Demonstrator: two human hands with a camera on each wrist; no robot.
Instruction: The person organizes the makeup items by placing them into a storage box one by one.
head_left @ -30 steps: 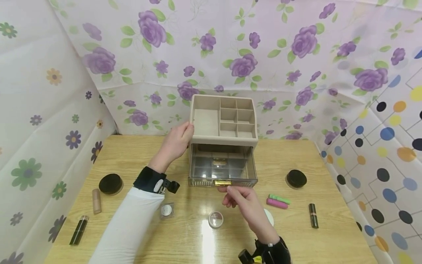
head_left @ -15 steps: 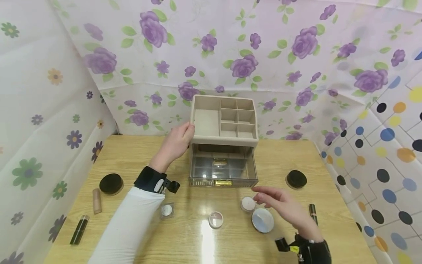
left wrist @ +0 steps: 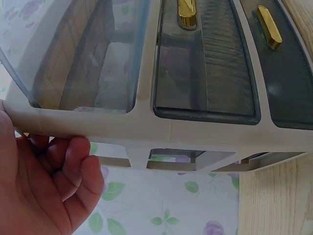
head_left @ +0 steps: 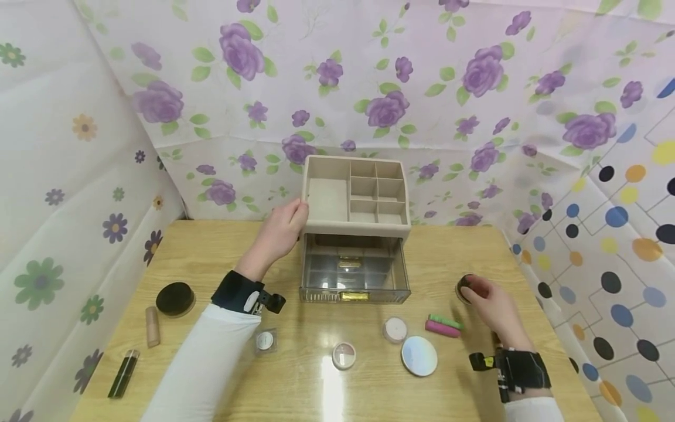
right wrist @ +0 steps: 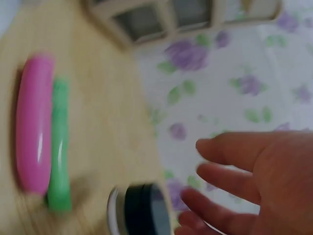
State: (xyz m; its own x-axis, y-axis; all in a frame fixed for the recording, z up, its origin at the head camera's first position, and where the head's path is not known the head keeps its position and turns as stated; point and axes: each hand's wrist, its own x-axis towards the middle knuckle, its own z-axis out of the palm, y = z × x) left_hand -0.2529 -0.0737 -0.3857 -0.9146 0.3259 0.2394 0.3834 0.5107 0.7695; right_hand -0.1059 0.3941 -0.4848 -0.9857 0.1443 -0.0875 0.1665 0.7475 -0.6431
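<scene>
My left hand [head_left: 278, 232] grips the left side of a beige makeup organizer [head_left: 357, 226]. In the left wrist view its fingers [left wrist: 73, 164] curl at the organizer's side edge. The organizer's upper drawer [head_left: 354, 269], clear with a gold handle [head_left: 354, 296], is pulled out and shows nothing inside. My right hand [head_left: 493, 305] is at a round black-lidded jar [head_left: 464, 288] on the right of the table and partly covers it. In the right wrist view the fingers [right wrist: 225, 152] are spread and fairly straight, apart from the jar.
Green and pink tubes [head_left: 443, 328], a white round disc [head_left: 419, 356] and small round pots [head_left: 395, 330] lie in front. At left are another black-lidded jar [head_left: 175, 298], a beige tube [head_left: 152, 326] and a dark tube [head_left: 123, 374]. Patterned cloth [head_left: 337, 88] hangs behind the table [head_left: 221, 246].
My right hand has left the drawer's gold handle and moved right to the black-lidded jar. The drawer stays pulled out, and my left hand keeps its hold on the organizer.
</scene>
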